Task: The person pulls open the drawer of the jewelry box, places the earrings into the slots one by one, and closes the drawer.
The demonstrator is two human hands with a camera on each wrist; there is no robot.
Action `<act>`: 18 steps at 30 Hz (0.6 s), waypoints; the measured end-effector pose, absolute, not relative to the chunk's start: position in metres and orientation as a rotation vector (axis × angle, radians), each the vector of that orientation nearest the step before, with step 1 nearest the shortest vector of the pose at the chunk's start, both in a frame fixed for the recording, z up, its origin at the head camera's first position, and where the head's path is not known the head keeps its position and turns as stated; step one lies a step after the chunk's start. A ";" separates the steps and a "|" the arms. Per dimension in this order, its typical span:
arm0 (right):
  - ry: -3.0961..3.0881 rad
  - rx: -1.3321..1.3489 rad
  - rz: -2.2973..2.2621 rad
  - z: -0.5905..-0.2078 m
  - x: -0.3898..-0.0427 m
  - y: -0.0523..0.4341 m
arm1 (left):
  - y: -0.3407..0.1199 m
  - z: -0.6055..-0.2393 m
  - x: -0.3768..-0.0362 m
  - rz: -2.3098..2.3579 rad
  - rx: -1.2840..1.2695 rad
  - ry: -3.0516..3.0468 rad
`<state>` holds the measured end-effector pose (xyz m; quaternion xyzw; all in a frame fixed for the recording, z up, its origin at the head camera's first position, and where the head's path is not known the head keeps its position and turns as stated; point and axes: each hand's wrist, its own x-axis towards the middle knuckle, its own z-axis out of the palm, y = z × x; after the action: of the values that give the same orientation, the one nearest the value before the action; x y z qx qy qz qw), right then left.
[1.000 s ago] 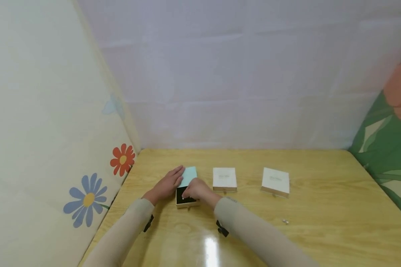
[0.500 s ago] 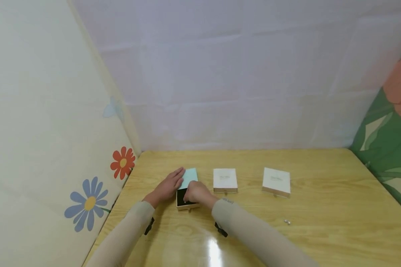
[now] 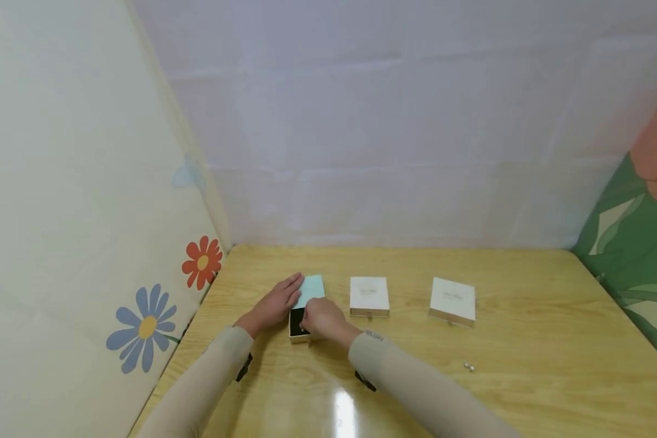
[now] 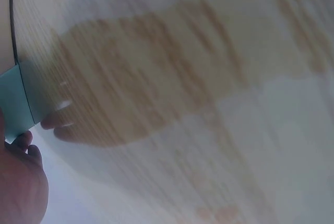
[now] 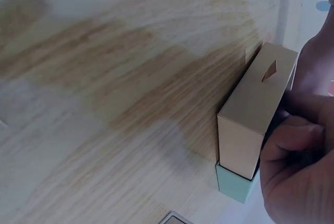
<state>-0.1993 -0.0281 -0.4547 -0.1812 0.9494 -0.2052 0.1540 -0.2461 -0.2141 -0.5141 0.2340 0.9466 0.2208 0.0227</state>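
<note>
Left hand (image 3: 275,303) touches the box (image 3: 312,288), straight-fingered; whether curled right hand (image 3: 325,317) pinches anything, I cannot tell.

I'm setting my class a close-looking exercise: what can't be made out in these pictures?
Head view: the right hand covers part of the drawer, hiding whatever it may hold there.
Head view: the lettering on the white boxes is too small to read.
Head view: the tiny shiny thing is too small to identify.
Left wrist view: the picture's left edge cuts off the left hand and teal sleeve.
</note>
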 end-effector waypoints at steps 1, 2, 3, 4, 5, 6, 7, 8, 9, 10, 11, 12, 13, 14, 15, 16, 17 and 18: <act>2.715 -0.537 -0.588 -0.454 -0.200 -0.028 | -0.214 -0.514 -0.246 0.681 0.723 2.928; 2.702 -0.556 -0.594 -0.454 -0.200 -0.028 | -0.214 -0.514 -0.246 0.684 0.723 2.926; 2.691 -0.575 -0.598 -0.453 -0.200 -0.028 | -0.214 -0.513 -0.246 0.685 0.724 2.925; 2.678 -0.586 -0.607 -0.453 -0.200 -0.028 | -0.213 -0.513 -0.246 0.687 0.723 2.924; 2.670 -0.598 -0.613 -0.452 -0.201 -0.028 | -0.213 -0.513 -0.246 0.690 0.723 2.923; 2.662 -0.611 -0.619 -0.452 -0.201 -0.027 | -0.212 -0.512 -0.246 0.697 0.723 2.920; 2.649 -0.619 -0.623 -0.451 -0.202 -0.027 | -0.212 -0.511 -0.246 0.703 0.722 2.917; 2.639 -0.628 -0.623 -0.451 -0.202 -0.026 | -0.211 -0.510 -0.246 0.704 0.722 2.915; 2.637 -0.637 -0.613 -0.451 -0.203 -0.026 | -0.211 -0.509 -0.246 0.699 0.721 2.915; 2.632 -0.645 -0.609 -0.451 -0.203 -0.026 | -0.211 -0.509 -0.246 0.697 0.720 2.916; 2.632 -0.659 -0.597 -0.451 -0.204 -0.026 | -0.210 -0.508 -0.246 0.699 0.716 2.914; 2.631 -0.671 -0.585 -0.451 -0.204 -0.026 | -0.210 -0.507 -0.246 0.693 0.715 2.914; 2.633 -0.684 -0.567 -0.451 -0.204 -0.027 | -0.210 -0.507 -0.245 0.688 0.711 2.915; 2.637 -0.699 -0.550 -0.451 -0.204 -0.027 | -0.211 -0.506 -0.245 0.687 0.710 2.916; 2.644 -0.714 -0.528 -0.452 -0.204 -0.028 | -0.211 -0.506 -0.245 0.683 0.710 2.916; 2.646 -0.726 -0.509 -0.452 -0.204 -0.028 | -0.211 -0.506 -0.245 0.680 0.707 2.915; 2.650 -0.733 -0.489 -0.452 -0.204 -0.029 | -0.211 -0.507 -0.245 0.675 0.705 2.914; 2.650 -0.740 -0.477 -0.452 -0.203 -0.029 | -0.212 -0.507 -0.244 0.672 0.705 2.914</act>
<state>-0.2032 -0.0294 -0.4522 -0.2609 0.9346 -0.1683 0.1736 -0.2439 -0.2116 -0.5069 0.2293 0.9479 0.2186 0.0348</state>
